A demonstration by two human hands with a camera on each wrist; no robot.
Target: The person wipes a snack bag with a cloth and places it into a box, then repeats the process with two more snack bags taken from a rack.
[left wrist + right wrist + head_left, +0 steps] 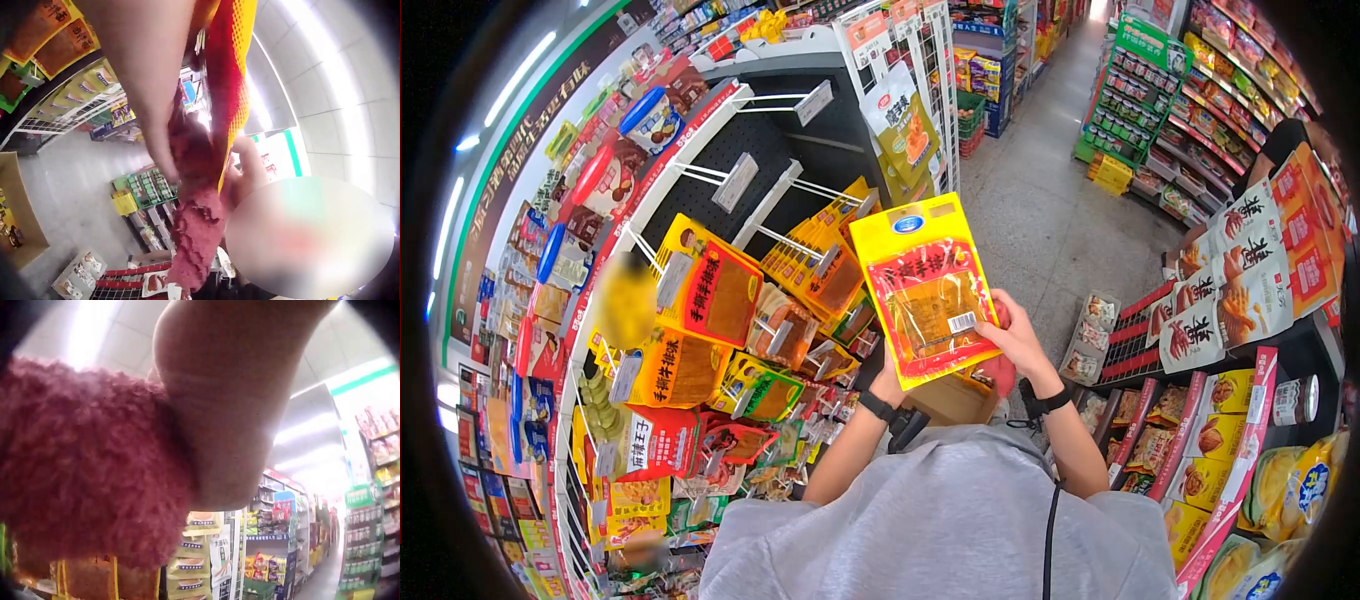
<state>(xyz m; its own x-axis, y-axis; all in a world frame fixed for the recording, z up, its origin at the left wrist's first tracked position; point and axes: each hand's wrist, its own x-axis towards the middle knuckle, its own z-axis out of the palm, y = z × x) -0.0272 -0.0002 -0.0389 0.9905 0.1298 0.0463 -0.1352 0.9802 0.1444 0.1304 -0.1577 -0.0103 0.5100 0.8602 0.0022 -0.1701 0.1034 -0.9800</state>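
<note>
A yellow and red snack packet (925, 290) with a clear window is held up in front of the chest. The right hand (1012, 335) pinches its right edge, thumb on the front, and also has a fuzzy dark pink cloth (1002, 374) below the packet. That cloth (94, 469) fills the left of the right wrist view beside the hand (231, 400). The left hand (888, 378) is at the packet's lower left, its fingers mostly hidden behind it. In the left wrist view the packet (234, 81) is edge-on beside the left hand (147, 75).
Hooks at the left carry hanging packets (710, 290) and several others. An open cardboard box (950, 400) stands below the hands. Shelves with packets (1210, 400) are at the right, and the grey aisle floor (1040, 190) runs ahead.
</note>
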